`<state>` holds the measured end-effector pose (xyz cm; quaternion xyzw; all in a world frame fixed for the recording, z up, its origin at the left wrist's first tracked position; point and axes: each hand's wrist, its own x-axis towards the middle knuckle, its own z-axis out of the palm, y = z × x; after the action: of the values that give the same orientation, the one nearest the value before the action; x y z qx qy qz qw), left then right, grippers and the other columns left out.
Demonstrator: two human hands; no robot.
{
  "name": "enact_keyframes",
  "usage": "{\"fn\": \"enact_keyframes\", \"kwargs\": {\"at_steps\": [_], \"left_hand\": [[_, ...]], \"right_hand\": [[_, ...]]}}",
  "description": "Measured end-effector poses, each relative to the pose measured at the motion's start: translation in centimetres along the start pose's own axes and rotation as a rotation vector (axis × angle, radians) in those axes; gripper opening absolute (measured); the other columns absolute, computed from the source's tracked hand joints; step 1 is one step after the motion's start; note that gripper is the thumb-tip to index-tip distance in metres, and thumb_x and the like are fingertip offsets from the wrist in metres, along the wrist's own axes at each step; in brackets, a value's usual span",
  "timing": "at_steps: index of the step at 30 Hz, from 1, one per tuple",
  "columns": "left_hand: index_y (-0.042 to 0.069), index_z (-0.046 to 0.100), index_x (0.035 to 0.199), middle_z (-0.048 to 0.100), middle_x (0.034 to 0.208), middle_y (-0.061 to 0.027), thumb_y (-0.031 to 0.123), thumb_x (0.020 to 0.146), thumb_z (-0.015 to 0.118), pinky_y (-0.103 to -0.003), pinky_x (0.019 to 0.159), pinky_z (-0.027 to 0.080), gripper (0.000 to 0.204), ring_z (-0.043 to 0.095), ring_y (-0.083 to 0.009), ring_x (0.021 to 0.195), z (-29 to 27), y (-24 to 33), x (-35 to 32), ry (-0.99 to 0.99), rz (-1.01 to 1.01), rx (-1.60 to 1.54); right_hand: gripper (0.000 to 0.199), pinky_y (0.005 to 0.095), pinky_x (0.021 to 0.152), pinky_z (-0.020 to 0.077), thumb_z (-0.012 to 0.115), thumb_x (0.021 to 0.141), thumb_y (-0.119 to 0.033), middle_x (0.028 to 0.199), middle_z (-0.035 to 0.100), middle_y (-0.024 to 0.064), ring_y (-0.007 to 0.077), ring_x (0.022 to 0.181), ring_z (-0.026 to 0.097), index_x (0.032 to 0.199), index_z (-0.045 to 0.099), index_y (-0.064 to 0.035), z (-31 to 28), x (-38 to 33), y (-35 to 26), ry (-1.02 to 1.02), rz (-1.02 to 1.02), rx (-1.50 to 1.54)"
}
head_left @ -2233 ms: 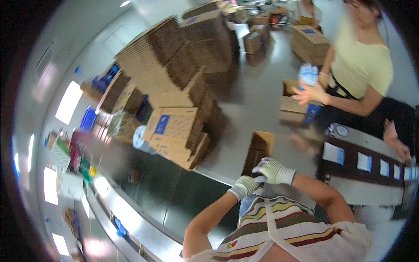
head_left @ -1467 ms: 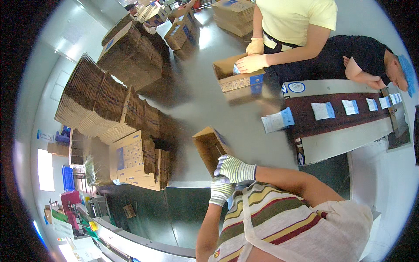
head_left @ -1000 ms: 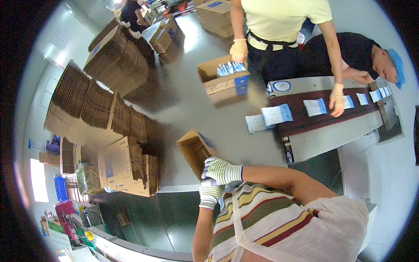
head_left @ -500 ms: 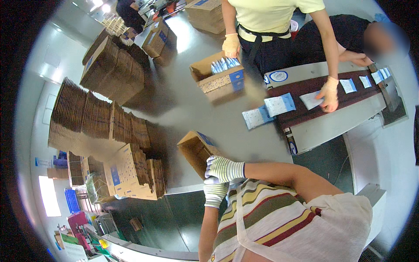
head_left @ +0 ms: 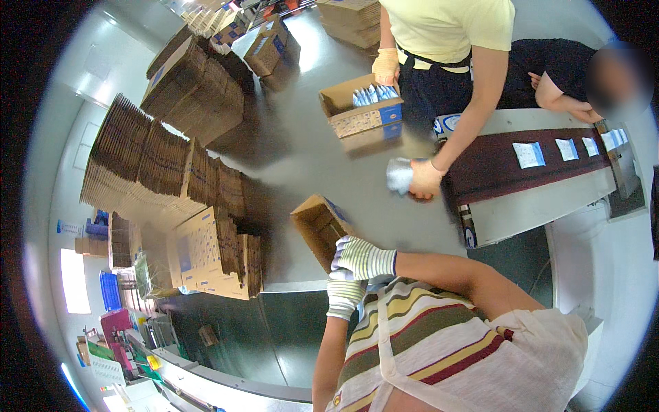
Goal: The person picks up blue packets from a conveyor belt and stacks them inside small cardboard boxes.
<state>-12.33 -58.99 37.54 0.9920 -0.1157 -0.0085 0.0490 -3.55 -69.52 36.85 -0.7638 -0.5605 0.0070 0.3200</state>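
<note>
An open cardboard box [head_left: 317, 226] stands near the front edge of the grey table, its opening showing a bare brown inside. My right hand [head_left: 362, 259], in a white glove with green stripes, has its fingers curled on the box's near end. Just below it my left hand [head_left: 345, 296], in a matching glove, is closed at the same end. Its fingers are partly covered by my right hand.
Across the grey table [head_left: 384, 216], a co-worker's gloved hand [head_left: 427, 180] holds blurred white-blue packets beside a conveyor belt [head_left: 480, 185] carrying more packets [head_left: 528, 155]. Another box [head_left: 364, 123] holds several packets. Flattened cartons [head_left: 141, 154] stack at left. A second person sits beyond the belt.
The co-worker's hand has moved left off the belt, and the packets at the belt's near end are now gathered in it. My hands stay on the box; the whole view has shifted slightly.
</note>
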Motion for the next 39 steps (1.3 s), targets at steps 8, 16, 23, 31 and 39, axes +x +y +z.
{"fn": "enact_keyframes", "kwargs": {"at_steps": [8,16,23,31,39], "left_hand": [[0.007,0.061,0.096,0.061,0.082,-0.0159,0.027,0.076,0.059,-0.043,0.059,0.051,0.028,0.061,-0.0334,0.069,-0.6,0.1,-0.2,-0.078,-0.033,-0.032],[0.007,0.060,0.097,0.061,0.087,-0.0161,0.026,0.075,0.060,-0.043,0.058,0.051,0.029,0.061,-0.0332,0.070,0.2,0.1,-0.1,-0.072,-0.080,-0.049],[0.008,0.060,0.103,0.059,0.103,-0.0152,0.013,0.073,0.056,-0.040,0.078,0.048,0.030,0.057,-0.0311,0.091,-1.4,0.6,0.1,-0.081,-0.040,-0.076],[0.001,0.061,0.100,0.062,0.091,-0.0212,0.015,0.074,0.057,-0.042,0.073,0.051,0.030,0.062,-0.0338,0.083,-0.5,-0.6,0.1,-0.327,-0.147,-0.158],[-0.003,0.059,0.092,0.061,0.085,-0.0218,0.010,0.072,0.056,-0.042,0.070,0.052,0.024,0.061,-0.0367,0.078,1.7,-0.8,-0.7,-0.124,-0.152,-0.249]], "right_hand": [[0.021,0.0376,0.089,0.0386,0.060,0.072,-0.024,0.084,0.063,0.0059,0.0244,0.087,0.056,0.088,0.066,-0.0117,-0.1,0.2,-0.3,0.000,-0.009,0.021],[0.024,0.0389,0.090,0.0382,0.060,0.073,-0.026,0.085,0.063,0.0073,0.0254,0.088,0.056,0.089,0.066,-0.0093,-0.7,0.0,-0.3,-0.020,-0.003,0.006],[0.021,0.0388,0.088,0.0390,0.059,0.072,-0.028,0.081,0.063,0.0063,0.0244,0.086,0.056,0.086,0.067,-0.0147,-0.5,0.2,-0.3,0.000,-0.023,0.053],[0.021,0.0428,0.091,0.0383,0.057,0.073,-0.029,0.074,0.063,0.0085,0.0265,0.077,0.058,0.080,0.068,-0.0127,0.0,0.9,-0.3,0.114,-0.012,0.028],[0.025,0.0409,0.090,0.0374,0.051,0.076,-0.030,0.075,0.065,0.0094,0.0250,0.077,0.059,0.080,0.068,-0.0111,0.2,1.4,-0.2,-0.032,-0.013,-0.041]]}}
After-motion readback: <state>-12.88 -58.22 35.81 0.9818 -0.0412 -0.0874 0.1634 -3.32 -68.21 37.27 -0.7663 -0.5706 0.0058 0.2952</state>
